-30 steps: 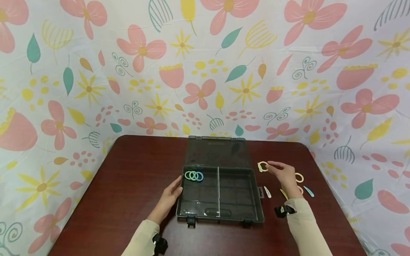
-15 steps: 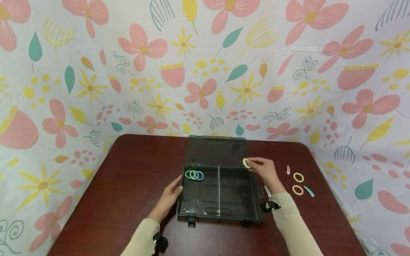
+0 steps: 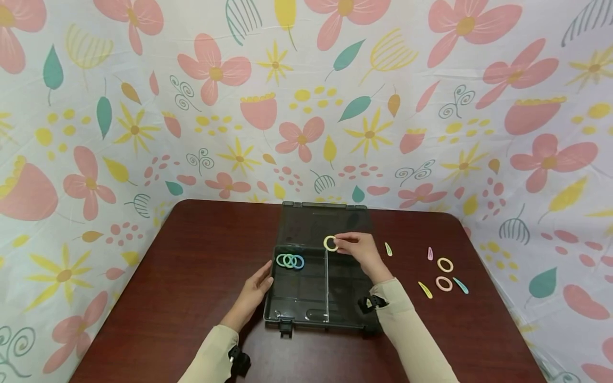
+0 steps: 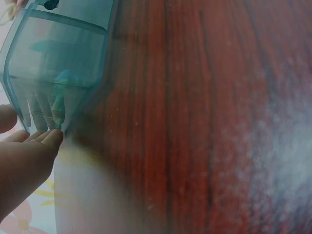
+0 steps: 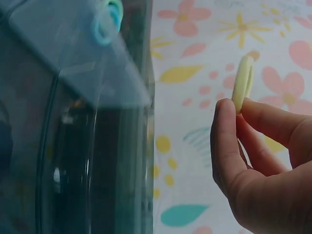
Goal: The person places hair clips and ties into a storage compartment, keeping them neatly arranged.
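Observation:
A dark translucent box [image 3: 351,290] lies with its lid [image 3: 306,226] folded back, and a clear divider [image 3: 327,287] splits it. Overlapping green and blue hair ties [image 3: 290,261] lie in the back of its left compartment. My left hand [image 3: 252,292] touches the box's left side with fingers extended; the left wrist view shows its fingertips [image 4: 56,136] at the wall. Between thumb and fingers my right hand [image 3: 360,251] pinches a pale yellow hair tie [image 3: 330,243], held up over the back end of the divider. In the right wrist view that hair tie [image 5: 243,84] appears nearly edge-on.
Right of the box lie a yellow-green snap clip [image 3: 388,249], a pink clip [image 3: 430,254], a yellow clip [image 3: 425,290] and a blue clip [image 3: 461,285]. A cream hair tie [image 3: 445,265] and a peach one [image 3: 444,284] lie among them. Flowered cloth [image 3: 306,106] hangs behind the table.
My right hand has lifted the yellow hair tie from the table's right side and carried it left over the box. The yellow-green clip beside it stays behind. My left hand keeps its place.

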`<state>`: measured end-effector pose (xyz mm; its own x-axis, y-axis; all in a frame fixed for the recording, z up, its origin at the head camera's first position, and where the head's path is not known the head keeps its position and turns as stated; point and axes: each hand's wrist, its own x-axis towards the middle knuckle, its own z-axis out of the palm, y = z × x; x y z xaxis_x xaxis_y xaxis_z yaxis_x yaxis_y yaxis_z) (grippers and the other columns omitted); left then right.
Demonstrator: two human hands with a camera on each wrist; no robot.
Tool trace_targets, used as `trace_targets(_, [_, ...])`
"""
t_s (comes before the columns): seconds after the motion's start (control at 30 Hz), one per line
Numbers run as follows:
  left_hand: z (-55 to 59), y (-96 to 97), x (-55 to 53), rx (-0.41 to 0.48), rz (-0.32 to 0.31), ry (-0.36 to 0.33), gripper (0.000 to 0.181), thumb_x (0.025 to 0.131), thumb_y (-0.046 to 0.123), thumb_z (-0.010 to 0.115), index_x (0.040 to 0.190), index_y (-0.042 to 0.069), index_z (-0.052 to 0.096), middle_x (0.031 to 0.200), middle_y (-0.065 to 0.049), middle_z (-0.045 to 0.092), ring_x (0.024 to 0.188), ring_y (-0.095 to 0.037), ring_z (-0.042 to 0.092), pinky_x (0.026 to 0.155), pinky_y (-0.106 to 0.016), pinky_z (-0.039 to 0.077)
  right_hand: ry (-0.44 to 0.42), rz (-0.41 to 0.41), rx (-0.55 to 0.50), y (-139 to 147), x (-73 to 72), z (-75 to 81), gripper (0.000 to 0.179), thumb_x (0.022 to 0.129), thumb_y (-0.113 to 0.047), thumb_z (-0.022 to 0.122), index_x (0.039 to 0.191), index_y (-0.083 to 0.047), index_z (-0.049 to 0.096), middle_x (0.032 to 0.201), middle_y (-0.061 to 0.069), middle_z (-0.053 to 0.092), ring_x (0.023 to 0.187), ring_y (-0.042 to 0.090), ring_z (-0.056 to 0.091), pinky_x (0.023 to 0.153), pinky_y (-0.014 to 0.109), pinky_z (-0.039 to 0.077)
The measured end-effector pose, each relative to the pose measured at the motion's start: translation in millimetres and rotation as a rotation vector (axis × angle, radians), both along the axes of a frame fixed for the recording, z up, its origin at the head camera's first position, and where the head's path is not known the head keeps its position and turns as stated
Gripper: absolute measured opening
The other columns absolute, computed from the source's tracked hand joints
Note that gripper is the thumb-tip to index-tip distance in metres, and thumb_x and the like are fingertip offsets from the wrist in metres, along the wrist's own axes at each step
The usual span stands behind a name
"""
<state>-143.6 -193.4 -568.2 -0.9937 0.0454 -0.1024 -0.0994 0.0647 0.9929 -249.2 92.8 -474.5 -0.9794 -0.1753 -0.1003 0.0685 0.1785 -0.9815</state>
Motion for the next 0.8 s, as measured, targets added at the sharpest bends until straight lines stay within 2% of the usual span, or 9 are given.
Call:
trace_targets(0.1, [0.5,-0.2,-0.3,-0.003,0.002,-0.008,0.055,0.101,0.008,0.049,0.152,0.014,0.031,0.156,-0.016,0.026,0.142,-0.035,0.023,0.111,-0.054,0.027,-0.027,0.007,-0.041,-15,1.1,-0.9,0.027,0.087,-0.005,0.070,0.111,0.007,0.068,0.106,0.020,0.067,0.083,0.019,0.069,0.084,0.042,0.055])
trace_targets(0.33, [0.8,-0.4,0.6,-0.001,-0.005,-0.005,0.056,0.101,0.010,0.050,0.152,0.014,0.030,0.155,-0.017,0.026,0.142,-0.036,0.023,0.111,-0.054,0.027,-0.134,0.021,-0.099,-49,7.6,-8.7,0.024,0.085,0.002,0.070,0.108,0.010,0.068,0.101,0.020,0.068,0.082,0.023,0.071,0.079,0.037,0.057])
trace_targets(0.43, [0.2,-0.5,0.5,-0.007,-0.004,0.008,0.055,0.101,0.008,0.049,0.152,0.012,0.030,0.155,-0.019,0.027,0.142,-0.037,0.023,0.111,-0.055,0.027,-0.179,0.032,-0.108,-63,10.1,-13.7,0.024,0.085,0.002,0.070,0.108,0.010,0.068,0.099,0.019,0.068,0.085,0.027,0.071,0.083,0.042,0.055])
trace_targets(0.57, [-0.1,0.1,0.2,-0.011,0.002,0.001,0.055,0.101,0.006,0.049,0.152,0.013,0.031,0.155,-0.018,0.027,0.142,-0.037,0.024,0.111,-0.055,0.027,-0.222,0.058,-0.083,-78,12.4,-17.3,0.022,0.086,0.000,0.070,0.107,0.007,0.069,0.099,0.018,0.068,0.086,0.027,0.070,0.088,0.046,0.053])
trace_targets(0.8, [-0.3,1.2,-0.3,0.001,0.016,-0.002,0.054,0.100,0.008,0.050,0.151,0.014,0.033,0.154,-0.018,0.030,0.141,-0.037,0.026,0.111,-0.054,0.028,-0.277,0.093,-0.027,-103,12.2,-25.0,0.020,0.085,0.003,0.069,0.104,0.010,0.069,0.096,0.019,0.068,0.078,0.024,0.071,0.079,0.039,0.057])
